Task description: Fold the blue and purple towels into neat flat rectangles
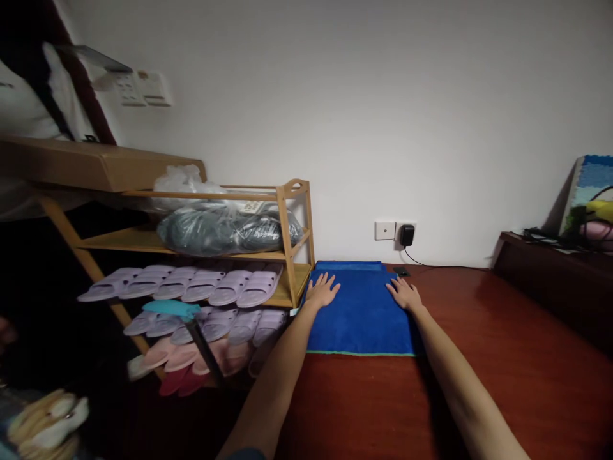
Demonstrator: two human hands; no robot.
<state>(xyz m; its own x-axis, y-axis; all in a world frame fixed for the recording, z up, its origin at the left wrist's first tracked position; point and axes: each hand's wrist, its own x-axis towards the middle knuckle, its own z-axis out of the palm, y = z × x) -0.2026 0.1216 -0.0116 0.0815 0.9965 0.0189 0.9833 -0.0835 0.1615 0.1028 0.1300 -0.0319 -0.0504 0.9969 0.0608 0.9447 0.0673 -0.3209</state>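
A blue cloth (361,316) with a green-edged front lies spread on the reddish-brown wooden tabletop (354,402). Its far edge, near the wall, shows a folded or doubled strip. My left hand (322,291) rests flat on the cloth's left side, fingers spread. On the right side, my right hand (405,294) lies with fingers apart, its fingertips on the cloth's edge. Both arms are stretched forward, and neither hand holds anything.
A wooden rack (286,249) with rows of lilac slippers (258,287) and a plastic-wrapped bundle (225,227) stands left of the table. A black plug adapter (407,235) sits in the wall socket, its cable running right. A dark raised ledge (550,287) and a painting (591,198) are at right.
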